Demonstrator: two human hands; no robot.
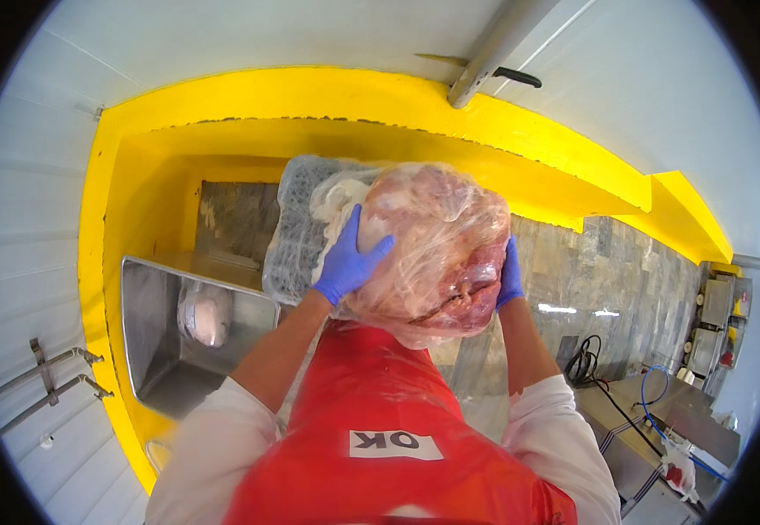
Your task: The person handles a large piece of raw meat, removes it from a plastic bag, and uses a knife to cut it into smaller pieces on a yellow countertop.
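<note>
Fingers: left hand (347,262) in a blue glove, spread and pressed flat on the bagged meat (432,249); right hand (510,276), also gloved, wraps the opposite side, mostly hidden behind it.
Bagged meat: large pinkish-red lump in clear plastic, held up at the centre of the frame, above the red apron (380,420).
Mesh pad (297,232): grey, just behind the bag, to its left.
Steel tub (161,337): lower left, holding another wrapped piece (206,315).
Yellow curb (310,96): arcs across the top.

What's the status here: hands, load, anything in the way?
Left hand and right hand, blue-gloved, grip bagged raw meat chest-high. Steel tub lower left holds another bagged piece. Nothing blocking.
</note>
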